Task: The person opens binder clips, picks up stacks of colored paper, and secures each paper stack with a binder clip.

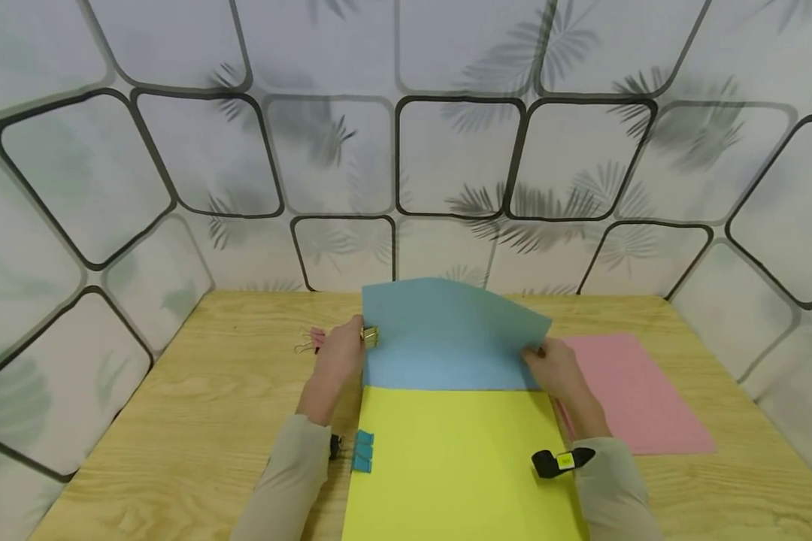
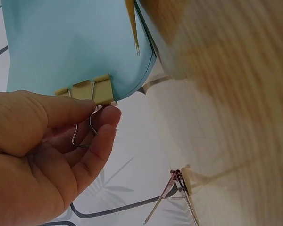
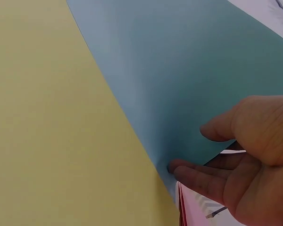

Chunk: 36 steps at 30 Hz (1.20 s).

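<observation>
A blue sheet of paper stands raised and bowed at the far end of a yellow sheet. At its left edge my left hand pinches a gold binder clip by its wire handles, the clip's mouth over the paper's edge. Opposite, my right hand holds the blue sheet's right edge; its thumb lies over the front face, and how far the fingers reach behind is partly hidden. A teal binder clip sits on the yellow sheet's left edge.
Pink binder clips lie on the wooden table, left of my left hand. Pink paper lies to the right, partly behind my right hand. A patterned wall rises behind the table.
</observation>
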### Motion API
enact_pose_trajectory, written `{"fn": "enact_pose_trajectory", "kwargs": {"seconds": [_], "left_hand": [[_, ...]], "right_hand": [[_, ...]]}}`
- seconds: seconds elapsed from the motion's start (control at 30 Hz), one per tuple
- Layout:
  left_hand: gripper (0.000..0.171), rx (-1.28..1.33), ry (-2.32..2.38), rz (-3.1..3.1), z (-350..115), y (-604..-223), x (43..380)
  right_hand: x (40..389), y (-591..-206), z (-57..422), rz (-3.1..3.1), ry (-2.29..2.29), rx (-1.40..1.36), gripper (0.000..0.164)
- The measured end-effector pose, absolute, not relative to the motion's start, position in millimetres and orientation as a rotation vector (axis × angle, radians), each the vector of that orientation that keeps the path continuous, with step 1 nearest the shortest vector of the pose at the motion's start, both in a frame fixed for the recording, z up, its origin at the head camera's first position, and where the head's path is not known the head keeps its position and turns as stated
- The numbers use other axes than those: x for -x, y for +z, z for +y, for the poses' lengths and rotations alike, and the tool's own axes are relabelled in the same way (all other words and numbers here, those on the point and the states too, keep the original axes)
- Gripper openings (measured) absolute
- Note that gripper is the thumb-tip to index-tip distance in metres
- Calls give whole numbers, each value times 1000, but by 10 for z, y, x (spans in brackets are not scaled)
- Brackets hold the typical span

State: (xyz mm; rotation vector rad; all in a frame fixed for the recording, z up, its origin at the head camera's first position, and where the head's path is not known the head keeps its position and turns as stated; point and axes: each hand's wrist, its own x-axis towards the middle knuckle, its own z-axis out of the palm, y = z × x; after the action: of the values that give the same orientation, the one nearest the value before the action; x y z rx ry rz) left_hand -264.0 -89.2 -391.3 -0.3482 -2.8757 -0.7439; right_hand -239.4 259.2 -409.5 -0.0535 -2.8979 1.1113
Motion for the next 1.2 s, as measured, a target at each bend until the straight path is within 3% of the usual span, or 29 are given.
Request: {"fn": "enact_pose_trajectory", "kwargs": {"seconds": [0.17, 0.4, 0.63, 1.0, 1.2], "left_hand": [[24, 344, -752, -2912, -871, -3871, 2624], [38, 351, -823, -2974, -868, -3888, 2638], [59, 366, -899, -3087, -896, -3928, 2678], [83, 353, -880, -3220, -870, -3897, 2620], [93, 337, -804, -3252, -851, -3904, 2595]], "right_hand": [[2406, -4123, 2604, -2901, 1108, 36, 23], [2388, -4147, 2599, -2924, 1114, -1, 41], [2369, -4113, 2572, -2958, 1132, -21, 46], [2381, -4113, 2570, -2941, 1113, -38, 43], [2395, -4122, 2577, -2930, 1098, -28, 29]]}}
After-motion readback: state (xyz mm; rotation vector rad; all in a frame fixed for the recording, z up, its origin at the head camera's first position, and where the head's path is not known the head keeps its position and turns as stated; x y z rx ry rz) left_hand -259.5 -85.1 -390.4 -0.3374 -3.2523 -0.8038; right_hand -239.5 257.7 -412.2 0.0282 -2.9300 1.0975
